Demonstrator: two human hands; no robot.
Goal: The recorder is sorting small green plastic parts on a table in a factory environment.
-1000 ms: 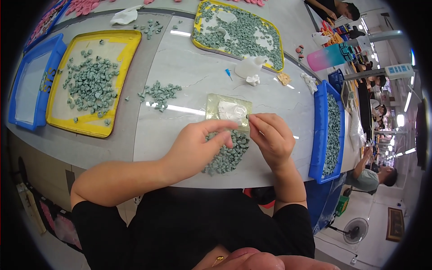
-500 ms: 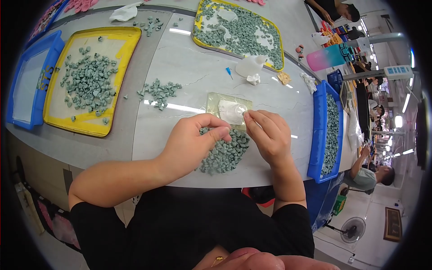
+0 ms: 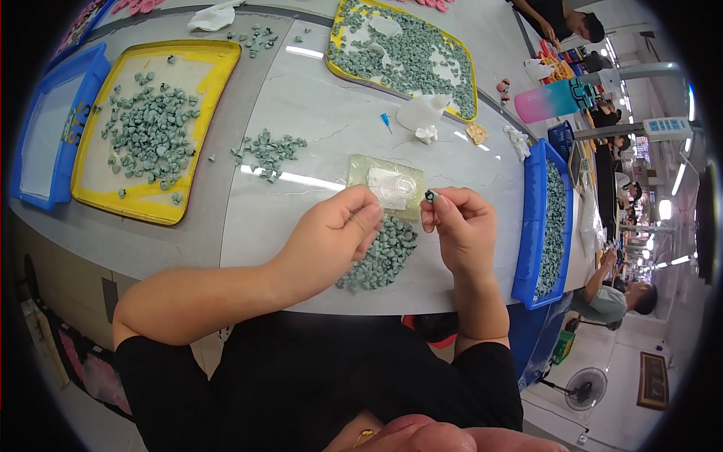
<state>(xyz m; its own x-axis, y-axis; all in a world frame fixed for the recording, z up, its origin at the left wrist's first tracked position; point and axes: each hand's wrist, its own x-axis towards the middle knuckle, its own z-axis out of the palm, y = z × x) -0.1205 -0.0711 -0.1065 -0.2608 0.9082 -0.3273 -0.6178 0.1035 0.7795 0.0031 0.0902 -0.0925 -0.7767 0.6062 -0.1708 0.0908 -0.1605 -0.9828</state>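
Observation:
Between the thumb and fingers of my right hand is a small grey-green piece with a dark end, held just right of a translucent yellowish-green slab. On that slab lies a white sheet with a glossy clear patch. My left hand is closed, thumb against curled fingers, at the slab's lower left; whatever it may hold is hidden. Directly below the slab, partly covered by my left hand, is a pile of similar grey-green pieces.
A yellow-rimmed tray of pieces lies left beside a blue bin; another yellow-rimmed tray is at the back. Right stands a blue bin of pieces. Beyond the slab are a white squeeze bottle and a blue-tipped nozzle.
My right hand has turned and moved slightly right, bringing the small piece into view. My left hand has drawn back from the slab a little, its fingers curling in.

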